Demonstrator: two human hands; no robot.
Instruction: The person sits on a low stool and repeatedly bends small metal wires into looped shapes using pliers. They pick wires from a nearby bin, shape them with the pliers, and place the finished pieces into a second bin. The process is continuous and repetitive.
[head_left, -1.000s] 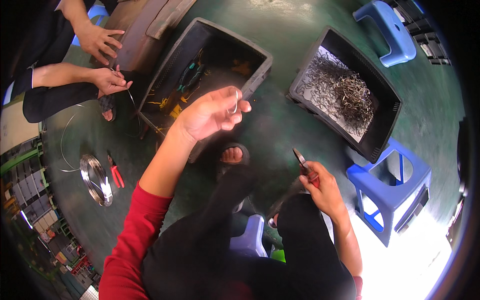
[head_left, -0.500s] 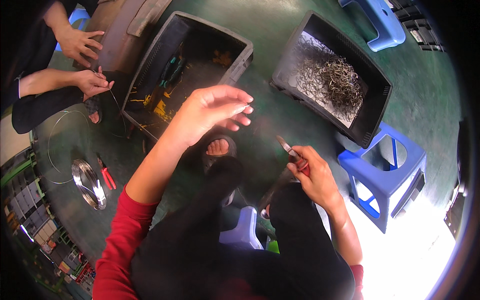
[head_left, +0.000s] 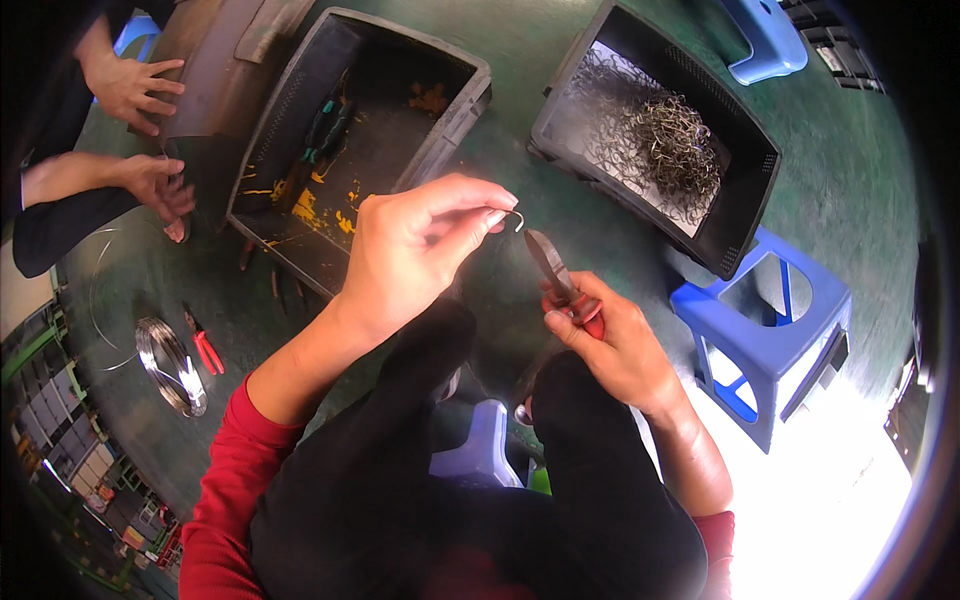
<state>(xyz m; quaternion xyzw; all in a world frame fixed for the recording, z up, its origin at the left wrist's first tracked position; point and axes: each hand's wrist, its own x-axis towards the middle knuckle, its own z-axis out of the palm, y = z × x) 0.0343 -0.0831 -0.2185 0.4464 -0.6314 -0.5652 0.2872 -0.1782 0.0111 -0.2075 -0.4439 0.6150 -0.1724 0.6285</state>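
Observation:
Between the thumb and fingertips of my left hand (head_left: 410,240) is a small bent piece of wire (head_left: 519,219), its curved end sticking out to the right. My right hand (head_left: 625,350) is closed around the red handles of pliers (head_left: 552,265). The pliers' dark jaws point up and left, just below and right of the wire, seemingly apart from it. Beyond my right hand, a black crate (head_left: 745,130) holds a white liner and a tangled heap of bent wire pieces (head_left: 675,145).
Another black crate (head_left: 440,140), with yellow stains, holds teal-handled tools (head_left: 325,130). A wire coil (head_left: 170,365) and red-handled pliers (head_left: 207,345) lie on the floor at left. A blue stool (head_left: 765,330) stands right. A co-worker's hands (head_left: 130,92) are at upper left.
My hands have come closer together, and the pliers have risen toward my left fingertips. A bent wire now shows there. The co-worker's lower hand has moved and is blurred.

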